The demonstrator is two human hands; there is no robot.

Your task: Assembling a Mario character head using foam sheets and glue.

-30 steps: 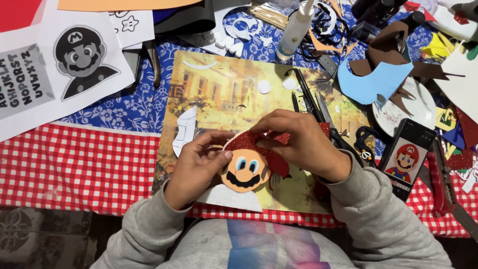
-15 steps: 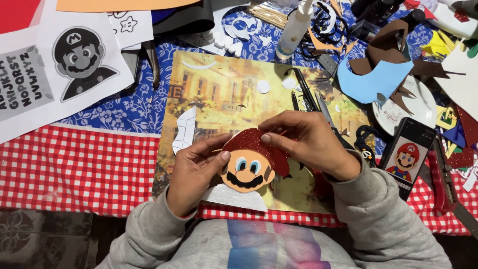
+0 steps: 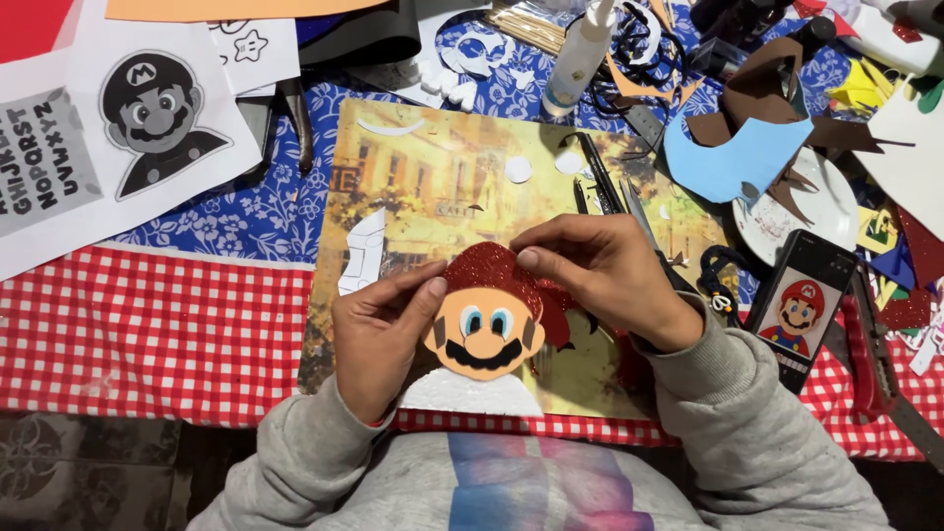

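A foam cartoon face (image 3: 484, 334) with blue eyes and a black moustache rests on a yellow picture mat (image 3: 442, 187). A red glitter cap piece (image 3: 492, 268) lies over its top edge. My left hand (image 3: 379, 329) pinches the face's left side with thumb and forefinger. My right hand (image 3: 600, 270) presses the red glitter cap down with its thumb. A white foam piece (image 3: 470, 393) sits just below the face.
A phone (image 3: 798, 307) showing a cartoon character lies right of the mat. A printed black-and-white character sheet (image 3: 147, 113) is at upper left. A glue bottle (image 3: 575, 59), blue foam shape (image 3: 733, 157), white plate (image 3: 816, 197), pliers (image 3: 295, 113) and paper scraps crowd the back.
The red glitter cap has settled lower onto the face's top, and my right hand has flattened over it. The face sits slightly further right.
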